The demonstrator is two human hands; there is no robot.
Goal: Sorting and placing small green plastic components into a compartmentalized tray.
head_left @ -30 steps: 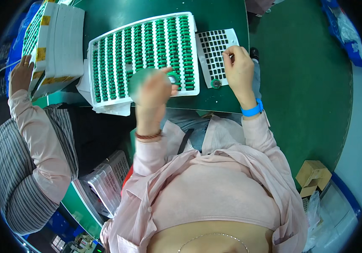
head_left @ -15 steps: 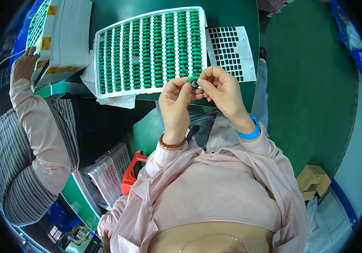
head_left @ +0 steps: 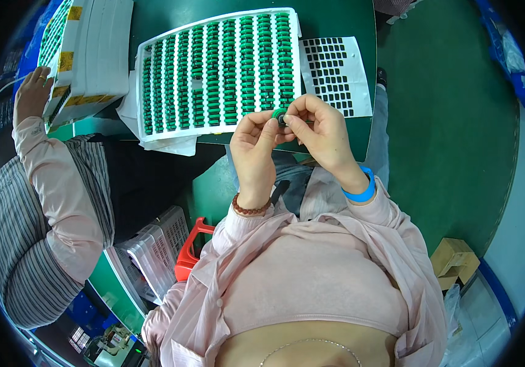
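Note:
Between my two hands is a small round green part with a dark centre [head_left: 279, 116], held just over the table's near edge. My left hand [head_left: 255, 139] pinches it from the left with thumb and fingers. From the right, the thumb and forefinger of my right hand [head_left: 322, 129] are closed on it too, partly covering it. Beyond my hands lies a white foam tray [head_left: 219, 131] with columns of similar green parts [head_left: 230, 70]. To its right is a white sheet [head_left: 360, 79] carrying rows of small black pads [head_left: 328, 64].
At the left, a co-worker's hand [head_left: 32, 95] touches a stack of white foam trays [head_left: 94, 61] with yellow tape. A red stool [head_left: 190, 254] and a clear plastic crate [head_left: 161, 244] stand at lower left. A cardboard box [head_left: 453, 263] is on the floor at right.
Both hands stay nearly in place. The green part has turned slightly, and my right thumb and fingers have shifted a little up and left, covering more of it.

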